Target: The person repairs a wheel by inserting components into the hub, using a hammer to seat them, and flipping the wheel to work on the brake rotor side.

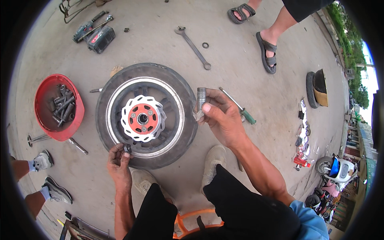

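A motor scooter wheel with a black tyre [105, 120] lies flat on the ground in front of me. At its middle are a silver wavy-edged brake disc [127, 125] and a red hub plate [136, 109] around a dark centre hole. My right hand [225, 120] pinches a short grey metal cylinder [201, 96], possibly a socket, upright over the tyre's right side. Something pale also shows under those fingers, too unclear to name. In my left hand [118, 165], near the wheel's lower left rim, a small dark ring-like part [127, 148] sits between thumb and fingers.
A red helmet-shaped bowl [78, 120] with several sockets stands left. Beyond the wheel lie a cordless power tool [102, 39], a spanner [194, 49] and a ring [205, 45]. A green-handled screwdriver [249, 116] lies right. Other people's feet show at left and upper right.
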Demonstrator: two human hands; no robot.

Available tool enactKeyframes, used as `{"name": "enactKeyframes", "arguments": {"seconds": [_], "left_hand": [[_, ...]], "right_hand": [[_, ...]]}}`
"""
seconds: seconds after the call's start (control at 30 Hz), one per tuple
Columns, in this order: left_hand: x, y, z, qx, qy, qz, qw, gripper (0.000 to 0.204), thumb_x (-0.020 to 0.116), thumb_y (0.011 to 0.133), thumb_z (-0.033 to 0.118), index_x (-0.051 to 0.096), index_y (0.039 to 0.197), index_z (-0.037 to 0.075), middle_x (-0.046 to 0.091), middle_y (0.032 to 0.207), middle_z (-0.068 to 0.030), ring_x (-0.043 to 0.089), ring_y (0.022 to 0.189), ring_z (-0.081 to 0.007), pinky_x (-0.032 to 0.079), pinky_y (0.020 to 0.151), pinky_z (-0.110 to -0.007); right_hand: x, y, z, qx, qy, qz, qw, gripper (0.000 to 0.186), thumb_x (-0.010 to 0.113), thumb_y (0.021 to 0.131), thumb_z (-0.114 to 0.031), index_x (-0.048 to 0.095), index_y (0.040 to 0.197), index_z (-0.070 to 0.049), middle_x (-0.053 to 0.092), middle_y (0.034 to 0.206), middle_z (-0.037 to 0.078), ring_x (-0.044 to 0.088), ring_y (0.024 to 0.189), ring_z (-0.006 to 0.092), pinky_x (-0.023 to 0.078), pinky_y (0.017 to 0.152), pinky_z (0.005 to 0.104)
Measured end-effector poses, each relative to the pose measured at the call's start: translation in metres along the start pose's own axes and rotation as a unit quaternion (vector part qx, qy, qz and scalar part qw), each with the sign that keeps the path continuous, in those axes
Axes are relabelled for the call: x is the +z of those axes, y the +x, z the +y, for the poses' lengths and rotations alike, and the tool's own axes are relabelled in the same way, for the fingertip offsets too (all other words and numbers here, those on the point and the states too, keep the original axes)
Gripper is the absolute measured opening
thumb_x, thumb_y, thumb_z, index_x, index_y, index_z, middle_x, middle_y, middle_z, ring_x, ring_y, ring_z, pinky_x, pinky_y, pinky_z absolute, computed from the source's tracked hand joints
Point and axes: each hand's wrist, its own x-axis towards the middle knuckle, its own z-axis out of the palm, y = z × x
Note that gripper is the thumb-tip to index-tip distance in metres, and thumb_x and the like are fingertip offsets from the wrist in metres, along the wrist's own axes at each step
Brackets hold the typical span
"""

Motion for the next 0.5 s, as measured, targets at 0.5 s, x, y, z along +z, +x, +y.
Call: {"name": "enactKeyframes", "arguments": {"seconds": [0.5], "left_hand": [[-0.003, 0.002, -0.005, -0.006, 0.01, -0.003, 1.0, 0.035, 0.071, 0.099, 0.01, 0.059, 0.129, -0.002, 0.068, 0.112, -0.0073, 0.065, 0.102, -0.0139, 0.056, 0.086, -0.029]], "right_hand": [[0.023, -0.004, -0.002, -0.236, -0.323, 0.048, 0.915, 0.042, 0.076, 0.089, -0.002, 0.059, 0.128, -0.003, 0.059, 0.094, 0.006, 0.06, 0.076, 0.0096, 0.052, 0.066, 0.0266]]}}
